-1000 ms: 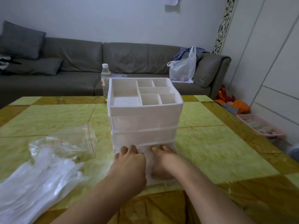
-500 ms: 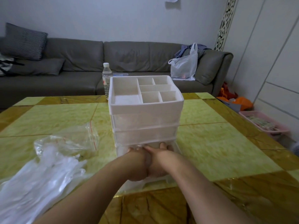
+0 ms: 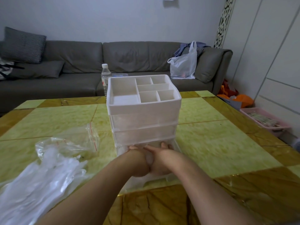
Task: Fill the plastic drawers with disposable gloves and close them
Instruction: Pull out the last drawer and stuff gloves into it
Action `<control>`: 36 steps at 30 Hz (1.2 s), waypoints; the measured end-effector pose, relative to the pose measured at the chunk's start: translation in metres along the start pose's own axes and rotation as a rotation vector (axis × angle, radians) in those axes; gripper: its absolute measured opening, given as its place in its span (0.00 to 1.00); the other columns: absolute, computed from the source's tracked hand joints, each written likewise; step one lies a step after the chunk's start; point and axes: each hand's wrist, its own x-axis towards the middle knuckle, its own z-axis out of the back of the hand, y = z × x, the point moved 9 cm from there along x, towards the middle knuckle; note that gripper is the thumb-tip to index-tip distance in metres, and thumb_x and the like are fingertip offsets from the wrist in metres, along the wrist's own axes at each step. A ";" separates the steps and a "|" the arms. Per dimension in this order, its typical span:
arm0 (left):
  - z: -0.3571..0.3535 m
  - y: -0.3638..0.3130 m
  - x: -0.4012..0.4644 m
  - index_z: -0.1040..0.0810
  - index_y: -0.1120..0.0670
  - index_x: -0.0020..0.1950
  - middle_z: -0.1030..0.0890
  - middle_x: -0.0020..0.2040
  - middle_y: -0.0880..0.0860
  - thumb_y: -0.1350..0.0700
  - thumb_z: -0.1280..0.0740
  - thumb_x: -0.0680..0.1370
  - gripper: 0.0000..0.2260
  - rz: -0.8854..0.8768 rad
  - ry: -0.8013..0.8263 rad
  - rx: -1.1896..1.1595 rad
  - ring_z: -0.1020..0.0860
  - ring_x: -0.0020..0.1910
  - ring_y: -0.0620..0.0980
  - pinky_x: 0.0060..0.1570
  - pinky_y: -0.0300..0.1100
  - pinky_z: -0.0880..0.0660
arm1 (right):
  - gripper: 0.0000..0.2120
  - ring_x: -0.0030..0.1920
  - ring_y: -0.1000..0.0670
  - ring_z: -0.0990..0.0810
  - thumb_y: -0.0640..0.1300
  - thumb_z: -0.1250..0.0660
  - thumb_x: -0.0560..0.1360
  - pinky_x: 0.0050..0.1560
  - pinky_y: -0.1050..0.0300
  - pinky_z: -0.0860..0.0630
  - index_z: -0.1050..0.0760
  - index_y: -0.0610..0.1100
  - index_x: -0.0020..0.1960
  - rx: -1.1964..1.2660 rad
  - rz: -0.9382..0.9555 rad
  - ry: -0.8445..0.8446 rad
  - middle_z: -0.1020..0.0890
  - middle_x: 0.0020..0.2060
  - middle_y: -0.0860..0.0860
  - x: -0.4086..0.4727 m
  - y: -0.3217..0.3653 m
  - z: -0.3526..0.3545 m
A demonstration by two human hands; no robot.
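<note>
Nearest the camera, both forearms reach forward over the green and amber table [image 3: 219, 151], and the left hand [image 3: 138, 161] and right hand [image 3: 160, 159] are pressed side by side inside the bottom drawer [image 3: 162, 178], which is pulled out toward the person. The palms face down with fingers reaching toward the back of the drawer; they appear to be flattening a wad of disposable gloves so the drawer can slide shut, though how far the fingers are spread or curled I cannot tell, and only a pale patch of film shows between the wrists. To the left, near the table's front edge, lies a loose heap of clear gloves [image 3: 32, 184], kept within easy reach of the left arm for the next handful, and just behind it an opened zip bag [image 3: 73, 143] that looks nearly empty. The organiser [image 3: 144, 111] stands in the middle of the table: the two translucent drawers above the open one are pushed in, and their cloudy fronts hide whether they hold anything. Its white top tray is divided into several compartments, all empty as far as can be seen. A water bottle [image 3: 105, 75] stands behind it, and beyond the table runs a grey sofa [image 3: 81, 62] with a plastic bag [image 3: 183, 65].
</note>
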 end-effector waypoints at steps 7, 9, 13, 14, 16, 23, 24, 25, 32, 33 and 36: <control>-0.022 -0.007 0.048 0.39 0.59 0.80 0.36 0.77 0.68 0.46 0.39 0.80 0.31 0.030 -0.043 0.070 0.36 0.76 0.69 0.73 0.63 0.35 | 0.41 0.82 0.39 0.40 0.52 0.28 0.72 0.75 0.43 0.30 0.43 0.70 0.79 -0.038 0.121 -0.071 0.46 0.84 0.42 0.005 -0.002 0.011; -0.035 -0.001 0.069 0.42 0.56 0.82 0.40 0.80 0.67 0.40 0.44 0.73 0.39 0.048 -0.043 0.055 0.40 0.78 0.69 0.74 0.64 0.38 | 0.39 0.80 0.40 0.37 0.55 0.29 0.72 0.74 0.44 0.29 0.42 0.72 0.78 -0.037 0.179 -0.134 0.40 0.82 0.44 0.002 -0.003 0.014; -0.033 0.007 0.053 0.43 0.58 0.83 0.43 0.81 0.67 0.37 0.39 0.79 0.39 0.142 -0.052 -0.045 0.42 0.79 0.68 0.75 0.60 0.37 | 0.38 0.73 0.45 0.27 0.45 0.26 0.73 0.70 0.52 0.25 0.33 0.68 0.77 -0.037 0.254 -0.197 0.31 0.78 0.51 -0.022 -0.003 0.027; -0.028 0.009 0.045 0.38 0.59 0.81 0.39 0.80 0.65 0.42 0.37 0.80 0.34 0.158 -0.080 -0.085 0.39 0.78 0.65 0.75 0.56 0.35 | 0.38 0.69 0.47 0.23 0.40 0.26 0.74 0.67 0.54 0.22 0.31 0.66 0.78 -0.028 0.257 -0.216 0.29 0.77 0.54 -0.030 -0.006 0.033; -0.020 0.013 0.035 0.33 0.61 0.77 0.35 0.78 0.63 0.48 0.34 0.81 0.28 0.157 -0.135 -0.137 0.34 0.77 0.62 0.74 0.52 0.33 | 0.38 0.63 0.50 0.18 0.34 0.28 0.74 0.60 0.56 0.18 0.29 0.63 0.77 -0.046 0.230 -0.267 0.27 0.77 0.56 -0.047 -0.010 0.044; 0.005 0.010 -0.018 0.36 0.64 0.75 0.28 0.71 0.61 0.52 0.38 0.85 0.23 0.000 -0.073 -0.138 0.24 0.63 0.56 0.55 0.42 0.26 | 0.24 0.58 0.52 0.17 0.32 0.32 0.77 0.41 0.68 0.29 0.17 0.58 0.62 -0.002 0.229 -0.505 0.21 0.70 0.51 -0.068 -0.015 0.074; 0.011 0.010 -0.029 0.29 0.57 0.65 0.26 0.64 0.57 0.51 0.37 0.84 0.13 -0.033 -0.122 -0.125 0.24 0.55 0.53 0.49 0.41 0.28 | 0.21 0.59 0.52 0.17 0.32 0.32 0.77 0.43 0.68 0.28 0.15 0.57 0.59 0.002 0.234 -0.538 0.19 0.66 0.52 -0.070 -0.014 0.076; 0.016 0.012 -0.040 0.28 0.53 0.55 0.26 0.59 0.54 0.52 0.35 0.83 0.06 -0.052 -0.182 -0.099 0.25 0.51 0.51 0.45 0.40 0.29 | 0.19 0.56 0.54 0.16 0.33 0.31 0.76 0.45 0.68 0.26 0.14 0.55 0.55 0.001 0.239 -0.565 0.16 0.61 0.52 -0.070 -0.012 0.078; 0.017 -0.003 -0.053 0.23 0.51 0.58 0.26 0.57 0.49 0.61 0.35 0.80 0.09 -0.220 -0.429 -0.030 0.25 0.55 0.50 0.51 0.45 0.21 | 0.05 0.39 0.50 0.16 0.41 0.29 0.75 0.40 0.55 0.16 0.15 0.47 0.43 -0.202 0.147 -0.457 0.16 0.40 0.50 -0.056 -0.007 0.054; 0.012 -0.002 -0.047 0.23 0.52 0.56 0.25 0.55 0.51 0.59 0.37 0.81 0.06 -0.200 -0.380 -0.045 0.24 0.51 0.51 0.47 0.45 0.22 | 0.05 0.40 0.48 0.16 0.42 0.30 0.75 0.39 0.55 0.18 0.15 0.46 0.44 -0.249 0.131 -0.424 0.16 0.41 0.48 -0.053 -0.007 0.048; -0.003 0.006 -0.032 0.25 0.54 0.52 0.26 0.48 0.51 0.54 0.41 0.84 0.07 -0.121 -0.244 -0.088 0.26 0.41 0.49 0.39 0.42 0.29 | 0.06 0.40 0.45 0.17 0.40 0.34 0.76 0.35 0.56 0.23 0.18 0.43 0.45 -0.314 0.106 -0.352 0.18 0.45 0.44 -0.045 -0.007 0.037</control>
